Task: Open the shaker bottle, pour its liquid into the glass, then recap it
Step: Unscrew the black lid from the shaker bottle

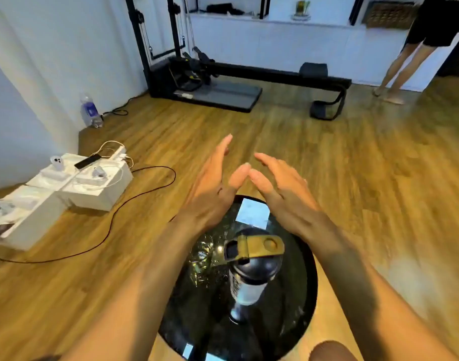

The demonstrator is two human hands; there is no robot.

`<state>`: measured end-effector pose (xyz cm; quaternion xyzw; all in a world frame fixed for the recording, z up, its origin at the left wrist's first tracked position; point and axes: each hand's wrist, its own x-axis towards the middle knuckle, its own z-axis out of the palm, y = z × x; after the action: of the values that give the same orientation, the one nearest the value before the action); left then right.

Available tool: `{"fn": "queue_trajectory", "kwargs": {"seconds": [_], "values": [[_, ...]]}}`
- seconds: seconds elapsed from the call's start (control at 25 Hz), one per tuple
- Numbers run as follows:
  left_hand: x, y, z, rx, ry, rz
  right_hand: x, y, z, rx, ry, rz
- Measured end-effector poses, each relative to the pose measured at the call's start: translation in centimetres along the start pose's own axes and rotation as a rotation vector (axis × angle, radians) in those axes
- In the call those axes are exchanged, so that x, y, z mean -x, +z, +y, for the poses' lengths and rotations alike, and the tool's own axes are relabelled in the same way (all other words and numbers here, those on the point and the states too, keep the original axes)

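Wooden floor (pixel 301 142), round black table (pixel 306 282) | shaker bottle (pixel 251 269) upright at table centre, capped | glass (pixel 203 252) just left | left hand (pixel 212 186), right hand (pixel 283 188) spread, empty, thumbs touching above far edge

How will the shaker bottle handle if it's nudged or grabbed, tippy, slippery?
The shaker bottle stands tall and narrow on the glossy black round table, so a high sideways push could probably tip it. Its smooth clear body may be slick. The flip cap looks rigid, likely a firmer hold.
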<state>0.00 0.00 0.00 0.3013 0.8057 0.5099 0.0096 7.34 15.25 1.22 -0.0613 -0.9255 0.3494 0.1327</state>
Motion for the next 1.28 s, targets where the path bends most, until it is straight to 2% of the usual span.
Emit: {"fn": "queue_trajectory", "kwargs": {"seconds": [0.24,0.36,0.48,0.6,0.68,0.76,0.84,0.88,0.96,1.08,1.16,1.28], "values": [[10.2,4.2,-4.8,0.027,-0.185,-0.055,7.6,5.9,2.8,0.158,0.025,-0.19],[12.7,5.7,-6.4,0.114,-0.286,-0.087,7.5,6.8,3.2,0.342,0.042,-0.252],[14.3,7.4,-8.5,0.231,-0.336,-0.143,6.8,8.3,2.3,0.459,0.151,-0.267],[13.8,8.7,-10.1,0.223,-0.329,-0.111,6.4,9.5,1.6,0.49,0.242,-0.186],[13.2,9.6,-10.8,0.202,-0.328,-0.054,6.6,9.2,1.8,0.434,0.123,-0.148],[13.1,10.3,-11.6,0.176,-0.314,-0.029,6.3,8.2,2.0,0.344,-0.026,-0.236],[13.1,10.5,-11.8,0.185,-0.287,-0.018,5.8,7.1,1.9,0.342,-0.065,-0.373],[13.1,10.6,-12.0,0.201,-0.279,-0.011,5.6,6.8,1.7,0.425,-0.043,-0.427],[13.0,10.8,-12.2,0.215,-0.258,0.017,5.6,6.3,0.9,0.654,0.123,-0.459],[13.0,11.5,-12.4,0.191,-0.245,0.043,5.0,6.4,-0.6,0.707,0.373,-0.355],[13.4,11.7,-12.4,0.196,-0.237,0.071,4.5,6.7,-1.5,0.743,0.343,-0.346],[13.6,11.5,-12.1,0.161,-0.212,0.067,3.3,5.4,-2.2,0.667,0.213,-0.518]]}}
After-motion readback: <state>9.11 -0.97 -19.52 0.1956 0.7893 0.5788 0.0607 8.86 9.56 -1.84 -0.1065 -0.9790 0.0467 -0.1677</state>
